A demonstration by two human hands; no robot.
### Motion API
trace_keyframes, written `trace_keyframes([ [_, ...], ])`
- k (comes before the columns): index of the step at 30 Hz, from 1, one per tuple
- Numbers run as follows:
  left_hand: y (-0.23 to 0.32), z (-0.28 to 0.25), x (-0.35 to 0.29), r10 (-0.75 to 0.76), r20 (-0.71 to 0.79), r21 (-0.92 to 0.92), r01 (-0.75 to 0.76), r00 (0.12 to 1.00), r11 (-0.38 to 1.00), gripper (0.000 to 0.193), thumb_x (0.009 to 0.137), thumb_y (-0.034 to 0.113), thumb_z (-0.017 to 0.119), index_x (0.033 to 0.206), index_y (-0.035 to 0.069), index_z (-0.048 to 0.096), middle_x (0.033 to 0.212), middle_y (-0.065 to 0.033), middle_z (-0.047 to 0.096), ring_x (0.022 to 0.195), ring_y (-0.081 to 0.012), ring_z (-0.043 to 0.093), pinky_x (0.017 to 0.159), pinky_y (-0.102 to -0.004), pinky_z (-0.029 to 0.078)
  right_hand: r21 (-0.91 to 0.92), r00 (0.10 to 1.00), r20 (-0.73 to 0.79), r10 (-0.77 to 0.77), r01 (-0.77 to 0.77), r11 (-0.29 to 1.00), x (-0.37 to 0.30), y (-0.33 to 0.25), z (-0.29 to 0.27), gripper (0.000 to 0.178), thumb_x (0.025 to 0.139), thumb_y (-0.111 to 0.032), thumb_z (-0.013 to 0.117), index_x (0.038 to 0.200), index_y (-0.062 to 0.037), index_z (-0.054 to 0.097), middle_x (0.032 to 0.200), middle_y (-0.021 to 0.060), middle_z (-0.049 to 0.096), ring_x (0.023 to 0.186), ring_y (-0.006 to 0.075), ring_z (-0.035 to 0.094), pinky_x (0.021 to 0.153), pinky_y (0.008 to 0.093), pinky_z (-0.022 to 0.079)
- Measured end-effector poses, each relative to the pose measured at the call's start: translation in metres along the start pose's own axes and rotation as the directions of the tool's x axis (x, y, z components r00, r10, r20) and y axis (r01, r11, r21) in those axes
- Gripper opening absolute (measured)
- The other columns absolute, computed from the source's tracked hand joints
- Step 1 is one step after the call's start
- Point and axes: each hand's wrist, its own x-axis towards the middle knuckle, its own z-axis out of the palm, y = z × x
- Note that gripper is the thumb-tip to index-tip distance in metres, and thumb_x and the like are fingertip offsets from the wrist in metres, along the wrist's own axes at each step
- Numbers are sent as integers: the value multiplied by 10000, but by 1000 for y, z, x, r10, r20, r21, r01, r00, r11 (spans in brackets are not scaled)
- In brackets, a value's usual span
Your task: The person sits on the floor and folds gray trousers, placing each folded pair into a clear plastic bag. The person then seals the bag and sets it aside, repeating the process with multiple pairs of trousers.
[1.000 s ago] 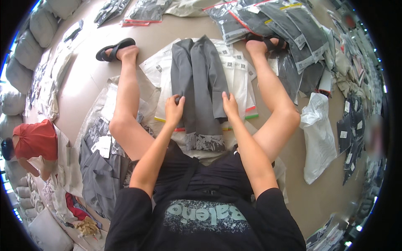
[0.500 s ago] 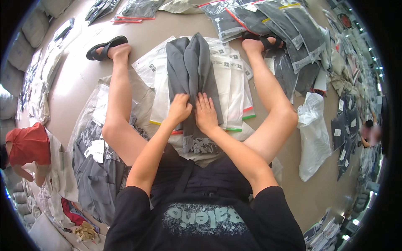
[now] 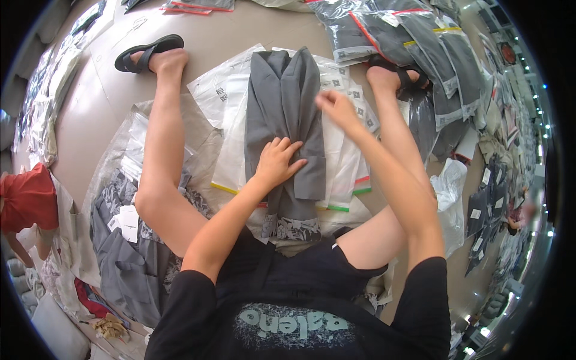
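A grey garment (image 3: 279, 90) lies in a long folded shape between my legs, a patterned grey-and-white strip (image 3: 291, 228) showing at its near end. My left hand (image 3: 277, 161) rests on its middle, fingers spread over the cloth. Along the garment's right side, a grey flap with a squared near end (image 3: 310, 187) lies lengthwise. My right hand (image 3: 339, 110) hovers beside the upper right edge, its fingers bent and blurred; whether they hold anything cannot be made out. Underneath are several translucent white bags (image 3: 228, 159) with coloured edges.
Bagged grey garments (image 3: 444, 66) are heaped by my right foot. More grey clothing with white tags (image 3: 129, 264) lies beside my left leg. A crumpled clear plastic bag (image 3: 450, 192) sits right of my right knee. Another person in red (image 3: 30, 198) is at the far left.
My right hand has lifted off the garment's middle, moving up and right. My left hand has shifted right and spread its fingers. A grey flap now lies along the garment's right side.
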Motion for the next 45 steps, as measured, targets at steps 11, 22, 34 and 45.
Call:
trace_keyframes([
  [11, -7, 1, 6, 31, -2, 85, -30, 1000, 996, 509, 896, 227, 780, 1379, 106, 677, 1035, -74, 580, 997, -279, 578, 874, -402, 469, 390, 883, 303, 359, -459, 798, 155, -48, 5, 483, 825, -180, 943, 1180, 61, 721, 1108, 157, 777, 935, 262, 775, 808, 407, 651],
  [22, -44, 0, 10, -30, 161, -77, 43, 986, 996, 406, 960, 234, 713, 1339, 89, 697, 1345, -123, 648, 1318, -305, 534, 1131, -464, 407, -88, 677, 672, -300, 475, 875, -124, -125, -55, 377, 713, 118, 690, 1028, -68, 784, 1109, 59, 725, 1104, 276, 660, 926, 373, 522],
  [34, -50, -113, -58, 75, 540, 384, -324, 839, 864, 449, 958, 179, 632, 1381, 44, 694, 1475, -199, 631, 1541, -336, 409, 1302, -501, 256, -488, 855, 495, 153, 128, 863, -205, -43, -7, 386, 917, -281, 726, 1211, -32, 744, 1161, 237, 712, 1101, 416, 683, 942, 518, 561],
  [45, -21, -64, -76, -619, 205, -808, 489, 758, 330, 418, 1111, 303, 633, 1353, -37, 618, 1206, -130, 716, 1037, -183, 669, 905, -336, 547, 798, 937, 75, 341, -261, 544, -136, -29, 48, 621, 968, -522, 741, 1202, 53, 717, 1133, 275, 749, 1023, 401, 734, 891, 470, 577],
])
